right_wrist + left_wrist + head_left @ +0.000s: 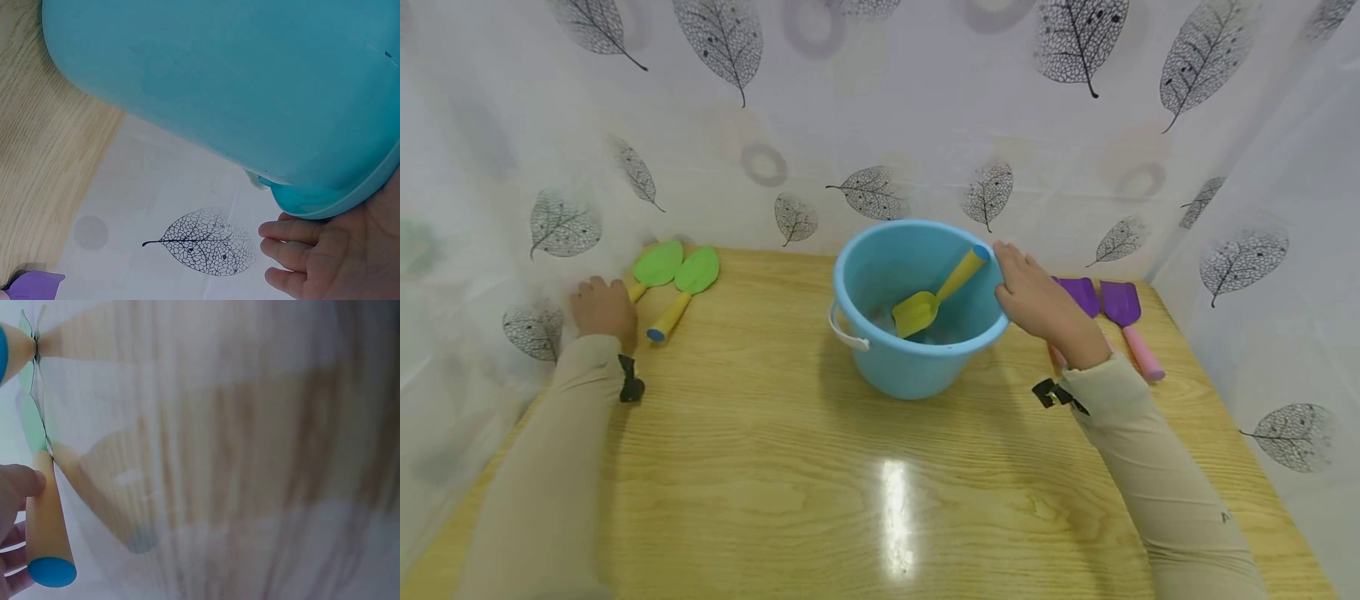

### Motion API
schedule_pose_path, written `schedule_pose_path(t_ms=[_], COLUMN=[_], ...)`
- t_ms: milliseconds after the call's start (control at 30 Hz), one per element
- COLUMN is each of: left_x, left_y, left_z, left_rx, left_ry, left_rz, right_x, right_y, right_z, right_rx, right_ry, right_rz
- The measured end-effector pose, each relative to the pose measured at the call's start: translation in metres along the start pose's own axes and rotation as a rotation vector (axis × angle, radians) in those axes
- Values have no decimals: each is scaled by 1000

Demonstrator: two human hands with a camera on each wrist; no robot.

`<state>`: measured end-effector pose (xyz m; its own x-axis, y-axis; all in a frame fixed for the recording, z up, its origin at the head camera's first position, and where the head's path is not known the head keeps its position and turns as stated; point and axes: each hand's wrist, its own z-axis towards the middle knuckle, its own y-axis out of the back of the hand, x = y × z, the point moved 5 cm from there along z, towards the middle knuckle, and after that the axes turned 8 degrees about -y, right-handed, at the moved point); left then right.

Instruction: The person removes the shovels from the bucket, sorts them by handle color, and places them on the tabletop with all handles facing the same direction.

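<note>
Over at the far left, my left hand [602, 308] is at the yellow handle of a green toy shovel [658, 264]. In the left wrist view its thumb lies on that handle [47, 519], and the fingers are on the far side. A second green shovel [697, 271] lies beside it, handle pointing toward me. My right hand [1037, 296] has its fingers extended at the right rim of a light blue bucket [910, 367]; in the right wrist view the palm [356, 250] meets the rim. Inside the bucket leans a yellow shovel [917, 314].
Two purple shovels with pink handles lie at the right, one [1122, 304] in full sight and the other [1081, 293] partly behind my right hand. A leaf-printed sheet [887, 108] hangs behind and beside the wooden table [760, 467]. The bucket's white handle [847, 333] hangs at its left.
</note>
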<state>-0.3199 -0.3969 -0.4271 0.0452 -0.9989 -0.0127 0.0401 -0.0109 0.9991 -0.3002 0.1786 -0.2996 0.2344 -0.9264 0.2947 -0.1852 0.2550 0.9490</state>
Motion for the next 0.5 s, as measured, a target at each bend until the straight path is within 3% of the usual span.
schedule_pose_path(t_ms=[500], left_x=[5], left_y=[-4], left_z=[3], left_rx=[-116], left_ry=[37], left_rz=[-72], right_x=[0], right_y=[0], right_z=[0], right_rx=[-4], right_ry=[6], right_rz=[-1])
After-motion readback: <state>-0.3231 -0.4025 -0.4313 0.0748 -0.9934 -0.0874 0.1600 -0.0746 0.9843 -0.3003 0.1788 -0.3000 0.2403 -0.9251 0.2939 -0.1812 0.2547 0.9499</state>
